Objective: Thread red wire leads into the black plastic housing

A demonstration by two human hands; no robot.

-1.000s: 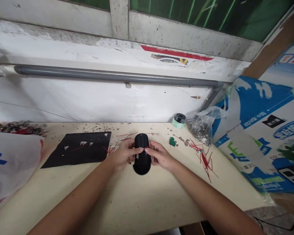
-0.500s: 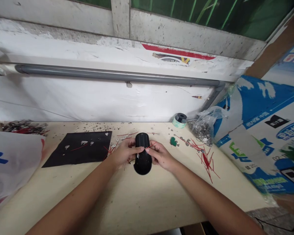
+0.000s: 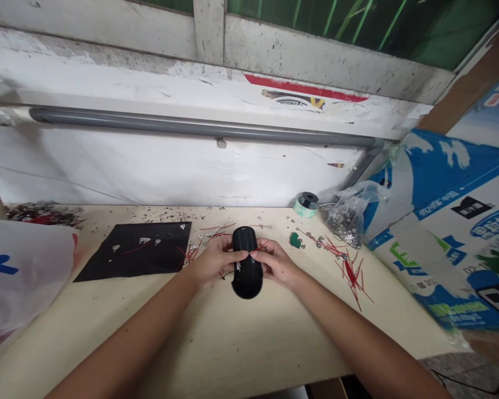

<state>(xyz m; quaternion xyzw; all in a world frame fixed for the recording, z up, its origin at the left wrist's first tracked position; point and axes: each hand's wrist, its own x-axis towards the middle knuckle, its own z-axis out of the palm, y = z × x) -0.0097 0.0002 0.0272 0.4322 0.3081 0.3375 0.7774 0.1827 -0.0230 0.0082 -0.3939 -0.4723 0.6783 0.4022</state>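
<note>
Both hands hold a black rounded plastic housing (image 3: pixel 248 280), hollow at its near end, just above the table. My left hand (image 3: pixel 217 259) is closed round its left side, thumb lying across the top. On the right side my right hand (image 3: pixel 276 263) grips it too, thumb and finger pinched at a thin red wire (image 3: pixel 263 246). The two thumb tips nearly meet at the middle of the housing. A short dark wire pokes out by the left fingers. What the fingers do underneath is hidden.
A black mat (image 3: pixel 135 252) with small metal parts lies left. Red wires (image 3: pixel 351 274), a green piece (image 3: pixel 295 239), a tape roll (image 3: pixel 306 205) and a clear bag of metal parts (image 3: pixel 344 221) are right. A white bag (image 3: pixel 29 266) stands far left, a blue-white carton (image 3: pixel 457 221) far right.
The view has shifted slightly, and the housing sits a little further right in it. Both hands keep nearly the same grip on the housing and wire.
</note>
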